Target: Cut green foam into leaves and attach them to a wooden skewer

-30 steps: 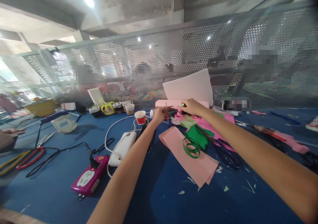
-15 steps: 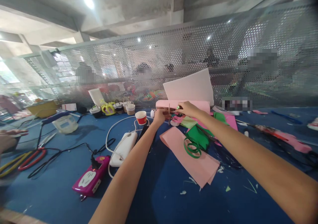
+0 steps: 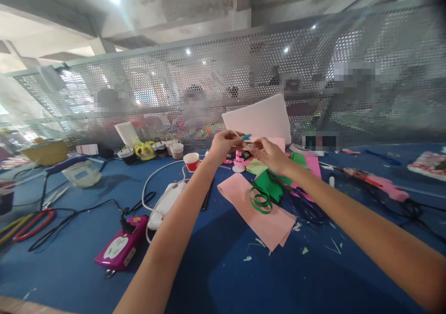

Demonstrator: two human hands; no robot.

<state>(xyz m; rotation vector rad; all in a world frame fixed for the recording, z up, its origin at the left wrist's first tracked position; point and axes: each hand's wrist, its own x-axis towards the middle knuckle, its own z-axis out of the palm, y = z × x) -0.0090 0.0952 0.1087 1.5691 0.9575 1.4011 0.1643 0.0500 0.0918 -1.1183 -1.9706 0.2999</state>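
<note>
Both arms reach far out over a blue table [image 3: 216,277]. My left hand [image 3: 223,145] and my right hand [image 3: 267,152] meet in the air above the paper pile, fingers pinched together on a thin stick with a small green-blue tip [image 3: 245,137]. Just below them stands a small pink flower-like piece on a white round base [image 3: 239,161]. A pink sheet [image 3: 259,212] lies nearer to me, with a coil of green strip [image 3: 259,201] and folded green paper [image 3: 273,185] on it.
A white sheet [image 3: 258,118] leans on the perforated metal screen [image 3: 313,72] at the back. A red paper cup [image 3: 191,161], a white power strip [image 3: 163,203], a magenta device [image 3: 120,248], black cables, a pink glue gun [image 3: 379,186] and paper scraps lie around.
Both hands have lifted from the table's far side and come together in the air, holding the thin stick up. The camera has tilted slightly.
</note>
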